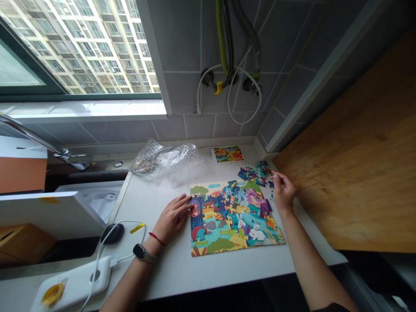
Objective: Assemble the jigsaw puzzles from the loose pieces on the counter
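A colourful jigsaw puzzle (pixel 224 247) with animals and trees lies on the white counter, many pieces fitted in its board. My left hand (pixel 172 216) rests flat at the puzzle's left edge, fingers stretched out and fingertips on the border. Beyond the upper right corner is a small heap of loose puzzle pieces (pixel 248 173), mostly dark blue and teal. My right hand (pixel 284 190) is at the heap's right side, its thumb and fingers pinched together on a puzzle piece that is mostly hidden. A purple piece (pixel 265 208) sits tilted at the puzzle's right edge.
A printed picture card (pixel 227 154) lies by the back wall. Left of it is a clear plastic bag (pixel 169 160) with pieces inside. A white power bank (pixel 74 281) with a cable, a black mouse-like object (pixel 112 233) and a sink (pixel 94 190) are left. A wooden panel (pixel 351 173) bounds the right.
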A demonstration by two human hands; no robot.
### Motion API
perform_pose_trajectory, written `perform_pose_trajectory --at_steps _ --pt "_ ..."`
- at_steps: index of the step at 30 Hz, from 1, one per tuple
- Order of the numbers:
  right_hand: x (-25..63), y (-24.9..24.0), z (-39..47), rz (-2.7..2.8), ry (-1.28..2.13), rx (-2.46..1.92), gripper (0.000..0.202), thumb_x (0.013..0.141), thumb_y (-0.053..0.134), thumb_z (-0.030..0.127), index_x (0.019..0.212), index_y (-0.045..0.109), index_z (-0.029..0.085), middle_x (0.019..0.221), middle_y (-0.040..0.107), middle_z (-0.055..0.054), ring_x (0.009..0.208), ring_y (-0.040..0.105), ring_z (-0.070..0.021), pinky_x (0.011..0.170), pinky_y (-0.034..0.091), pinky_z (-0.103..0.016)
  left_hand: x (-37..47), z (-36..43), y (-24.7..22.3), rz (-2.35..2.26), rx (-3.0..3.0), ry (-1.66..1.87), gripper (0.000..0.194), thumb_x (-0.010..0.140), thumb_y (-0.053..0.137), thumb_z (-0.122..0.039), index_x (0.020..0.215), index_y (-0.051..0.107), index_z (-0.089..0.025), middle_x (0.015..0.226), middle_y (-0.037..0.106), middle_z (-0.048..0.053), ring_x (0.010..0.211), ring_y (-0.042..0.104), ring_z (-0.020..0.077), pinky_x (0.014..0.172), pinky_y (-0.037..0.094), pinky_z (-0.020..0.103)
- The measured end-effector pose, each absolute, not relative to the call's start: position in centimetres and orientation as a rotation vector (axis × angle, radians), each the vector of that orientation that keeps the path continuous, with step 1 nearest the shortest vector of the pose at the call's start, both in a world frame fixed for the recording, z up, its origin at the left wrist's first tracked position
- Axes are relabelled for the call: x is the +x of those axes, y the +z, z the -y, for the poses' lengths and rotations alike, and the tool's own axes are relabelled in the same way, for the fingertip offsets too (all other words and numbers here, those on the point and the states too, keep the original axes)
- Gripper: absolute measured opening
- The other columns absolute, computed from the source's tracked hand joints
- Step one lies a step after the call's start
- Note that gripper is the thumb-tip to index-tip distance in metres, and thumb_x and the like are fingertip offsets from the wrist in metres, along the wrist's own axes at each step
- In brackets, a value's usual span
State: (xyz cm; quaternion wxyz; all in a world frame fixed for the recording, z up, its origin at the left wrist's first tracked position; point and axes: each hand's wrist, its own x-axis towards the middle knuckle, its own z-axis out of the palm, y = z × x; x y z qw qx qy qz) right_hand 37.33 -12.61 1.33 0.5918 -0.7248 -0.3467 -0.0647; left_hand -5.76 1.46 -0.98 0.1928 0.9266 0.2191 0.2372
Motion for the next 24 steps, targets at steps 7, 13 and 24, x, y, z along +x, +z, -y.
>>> perform_pose_trajectory --at_steps 7,13,24 --pt "37.4 1.5 13.0 0.76 -0.076 -1.574 0.047 0.092 0.066 0.06 0.103 0.079 0.016 0.083 0.079 -0.009 0.078 0.075 -0.0247 0.077 0.059 -0.038 -5.5 -1.2 -0.6 -0.646 2.621 0.7 0.033 0.105 0.052 -0.022 0.131 0.071 -0.027 0.147 0.068 0.009 0.144 0.058 0.0299 0.117 0.054 0.054" --pt "36.5 1.7 12.7 0.829 0.045 -1.518 0.041 0.093 0.066 0.055 0.101 0.079 0.017 0.078 0.078 -0.007 0.076 0.074 -0.0241 0.078 0.058 -0.038 -5.8 -0.2 0.4 -0.713 2.692 0.593 0.046 0.106 0.056 -0.042 0.147 0.06 -0.024 0.162 0.054 0.013 0.152 0.049 0.0339 0.123 0.047 0.056" --pt "37.7 4.2 14.8 0.725 -0.37 -1.523 0.039 0.103 0.05 0.046 0.106 0.076 0.018 0.092 0.077 -0.012 0.087 0.073 -0.0258 0.084 0.058 -0.04 -8.6 5.9 0.0 -0.756 2.9 0.459 0.052 0.104 0.056 -0.056 0.149 0.062 -0.03 0.162 0.055 0.01 0.152 0.047 0.0385 0.115 0.052 0.056"
